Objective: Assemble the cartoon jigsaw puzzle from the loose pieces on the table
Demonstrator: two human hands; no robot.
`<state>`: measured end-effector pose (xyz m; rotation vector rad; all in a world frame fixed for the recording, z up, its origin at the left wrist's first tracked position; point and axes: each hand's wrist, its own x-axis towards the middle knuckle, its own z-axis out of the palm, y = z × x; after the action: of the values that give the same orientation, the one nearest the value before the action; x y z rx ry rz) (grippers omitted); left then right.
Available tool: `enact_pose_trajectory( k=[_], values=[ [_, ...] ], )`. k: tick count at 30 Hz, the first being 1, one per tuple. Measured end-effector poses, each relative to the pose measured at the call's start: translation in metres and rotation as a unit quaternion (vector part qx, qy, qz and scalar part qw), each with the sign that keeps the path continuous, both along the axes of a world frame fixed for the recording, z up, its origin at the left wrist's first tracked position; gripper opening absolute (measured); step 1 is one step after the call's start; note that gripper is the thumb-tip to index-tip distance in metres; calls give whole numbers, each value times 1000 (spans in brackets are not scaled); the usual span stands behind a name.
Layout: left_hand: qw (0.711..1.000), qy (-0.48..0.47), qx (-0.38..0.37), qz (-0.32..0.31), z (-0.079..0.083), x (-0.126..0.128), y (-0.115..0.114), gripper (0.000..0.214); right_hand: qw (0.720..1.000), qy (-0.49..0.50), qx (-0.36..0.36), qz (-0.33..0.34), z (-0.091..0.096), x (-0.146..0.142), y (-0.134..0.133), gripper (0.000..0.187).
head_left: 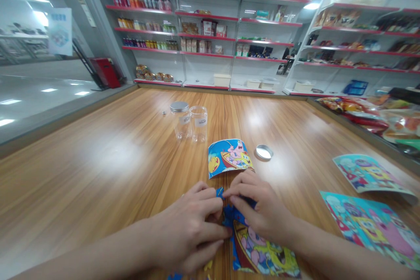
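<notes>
My left hand [197,223] and my right hand [259,205] come together low in the middle of the head view. Between their fingertips is a small blue jigsaw piece [219,192], and the fingers of both hands are closed on it. Under my right hand lies a cartoon jigsaw picture [265,251], with more blue pieces [228,215] along its left edge, partly hidden by my fingers. Just beyond my hands rests a curled cartoon picture card [229,155]. A few loose pieces [175,276] show at the bottom edge, below my left hand.
Two clear plastic jars stand farther back: a lidded jar [180,120] and an open jar [198,124]. A round metal lid [264,152] lies right of the card. Two more picture sheets [370,223] are at the right. Bagged goods [370,116] sit beyond the table's raised right edge.
</notes>
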<state>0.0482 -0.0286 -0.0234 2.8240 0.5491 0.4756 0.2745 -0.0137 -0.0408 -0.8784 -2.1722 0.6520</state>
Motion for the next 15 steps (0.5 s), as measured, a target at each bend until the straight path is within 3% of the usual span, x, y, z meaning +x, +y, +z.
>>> enact_pose_trajectory(
  k=[5, 15],
  values=[
    [1000, -10, 1, 1, 1, -1, -1, 16, 1000, 16, -4, -14, -3, 2, 0, 22],
    [1000, -3, 0, -1, 2, 0, 0, 16, 994, -93, 48, -1, 4, 2, -9, 18]
  ],
)
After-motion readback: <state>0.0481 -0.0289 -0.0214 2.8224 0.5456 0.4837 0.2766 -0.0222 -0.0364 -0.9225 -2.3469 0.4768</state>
